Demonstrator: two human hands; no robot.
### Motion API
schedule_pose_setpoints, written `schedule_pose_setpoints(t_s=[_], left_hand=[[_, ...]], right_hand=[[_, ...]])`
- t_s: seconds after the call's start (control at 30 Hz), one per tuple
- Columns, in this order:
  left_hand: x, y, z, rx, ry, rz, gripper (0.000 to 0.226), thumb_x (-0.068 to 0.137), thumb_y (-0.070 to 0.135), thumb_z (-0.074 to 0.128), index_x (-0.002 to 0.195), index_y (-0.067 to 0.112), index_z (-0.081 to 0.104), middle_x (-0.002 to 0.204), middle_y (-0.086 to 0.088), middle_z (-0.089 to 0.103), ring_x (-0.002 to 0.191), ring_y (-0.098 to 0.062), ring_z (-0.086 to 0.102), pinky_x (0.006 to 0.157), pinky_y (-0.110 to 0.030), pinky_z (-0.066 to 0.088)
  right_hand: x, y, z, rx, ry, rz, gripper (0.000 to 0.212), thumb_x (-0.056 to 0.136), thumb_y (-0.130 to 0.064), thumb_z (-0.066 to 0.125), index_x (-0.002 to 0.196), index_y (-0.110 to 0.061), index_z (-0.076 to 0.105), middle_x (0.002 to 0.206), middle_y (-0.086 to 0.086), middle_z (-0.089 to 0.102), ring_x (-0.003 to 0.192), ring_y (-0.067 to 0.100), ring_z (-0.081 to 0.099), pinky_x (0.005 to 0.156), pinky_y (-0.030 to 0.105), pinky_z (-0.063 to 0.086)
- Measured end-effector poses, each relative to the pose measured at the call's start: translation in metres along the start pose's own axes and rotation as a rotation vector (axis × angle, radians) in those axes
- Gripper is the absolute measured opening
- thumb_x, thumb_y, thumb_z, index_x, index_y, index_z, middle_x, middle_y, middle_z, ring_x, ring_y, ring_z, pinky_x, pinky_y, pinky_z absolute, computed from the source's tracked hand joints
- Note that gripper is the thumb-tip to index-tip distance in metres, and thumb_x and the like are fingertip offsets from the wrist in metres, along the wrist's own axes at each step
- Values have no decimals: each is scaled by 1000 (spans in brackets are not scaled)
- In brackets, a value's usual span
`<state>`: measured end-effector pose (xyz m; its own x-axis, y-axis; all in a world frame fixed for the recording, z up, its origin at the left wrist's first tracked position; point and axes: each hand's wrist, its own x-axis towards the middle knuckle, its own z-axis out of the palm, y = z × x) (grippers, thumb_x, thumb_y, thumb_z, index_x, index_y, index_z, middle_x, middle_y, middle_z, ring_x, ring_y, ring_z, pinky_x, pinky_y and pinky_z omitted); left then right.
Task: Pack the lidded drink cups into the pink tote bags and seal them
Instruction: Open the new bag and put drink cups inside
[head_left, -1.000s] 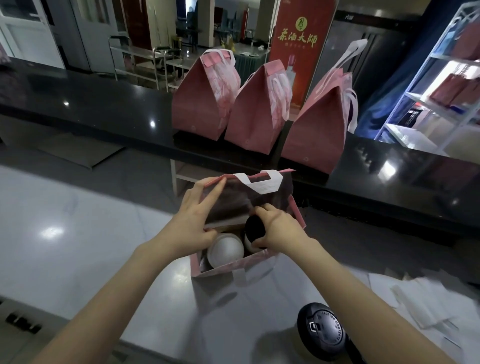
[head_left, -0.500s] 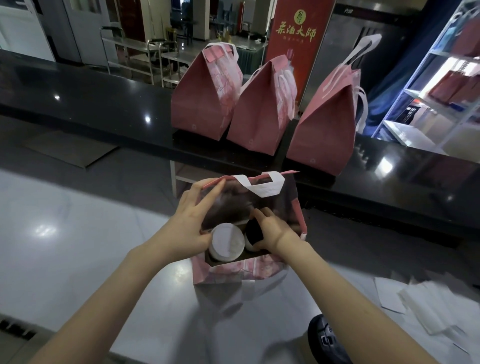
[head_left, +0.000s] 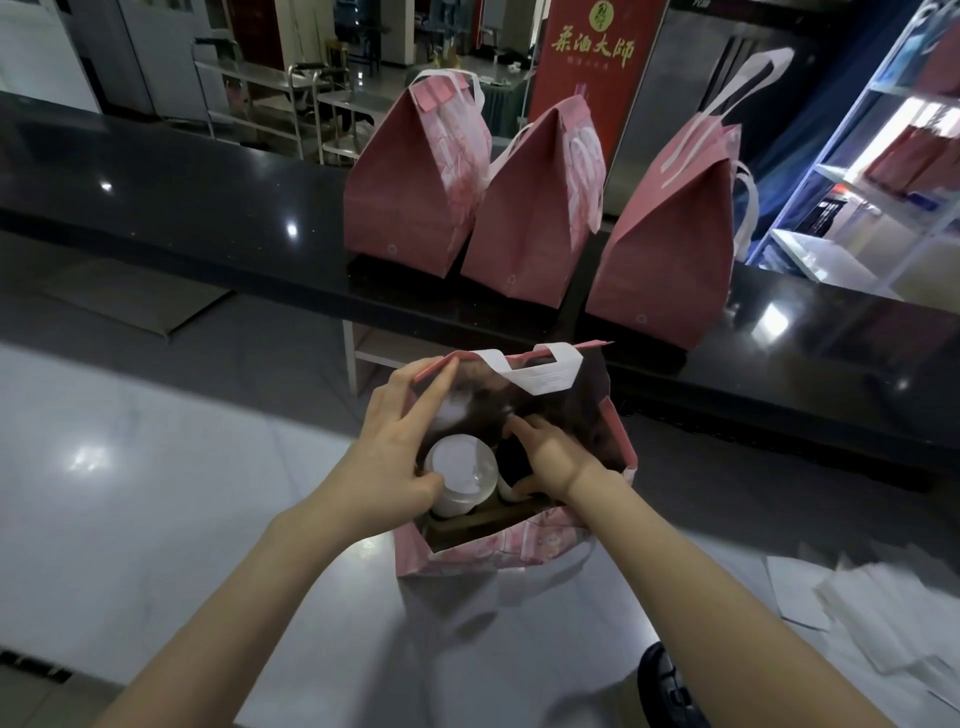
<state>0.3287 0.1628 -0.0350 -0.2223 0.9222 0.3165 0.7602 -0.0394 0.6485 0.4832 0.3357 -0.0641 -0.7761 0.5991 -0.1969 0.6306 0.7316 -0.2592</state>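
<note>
Head view: the open tote bag (head_left: 519, 551) stands on a pale glossy counter (head_left: 156, 493). My left hand (head_left: 395, 452), fingers straight, presses its wall. My right hand (head_left: 548, 460) grasps the dark-lidded cup (head_left: 511, 460) inside, beside the white-lidded cup (head_left: 460, 467). Three sealed bags (head_left: 410, 208) line the black ledge (head_left: 182, 208).

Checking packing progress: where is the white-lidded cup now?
In the head view, the white-lidded cup stands inside the open pink tote bag, on its left side, by the left hand and beside the dark-lidded cup under the right hand.
</note>
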Motion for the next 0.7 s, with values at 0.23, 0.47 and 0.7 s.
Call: schedule_pose_setpoints(t_s=[0.23,0.47,0.7], left_hand=[[0,3,3,-41,44,0,104,71,8,64,149,46,6,140,35,1,124,6,9,75,2,40],[5,-5,-1,-31,33,0,96,76,26,67,151,41,9,143,26,7,131,-2,15,103,-23,26],[9,-5,-3,0,118,-31,90,79,36,71,152,34,18,143,14,18,132,-12,29,103,-31,41]], right_hand=[[-5,-8,-10,-87,-61,2,67,80,-23,73,138,-17,39,144,9,36,129,32,38,105,39,39],[-79,-28,-45,50,93,-109,30,91,-46,55,115,-30,65,115,-8,60,102,9,56,91,31,48],[-142,-15,-42,-212,381,-236,18,73,-21,78,92,-21,75,89,-5,71,99,16,65,110,30,26]])
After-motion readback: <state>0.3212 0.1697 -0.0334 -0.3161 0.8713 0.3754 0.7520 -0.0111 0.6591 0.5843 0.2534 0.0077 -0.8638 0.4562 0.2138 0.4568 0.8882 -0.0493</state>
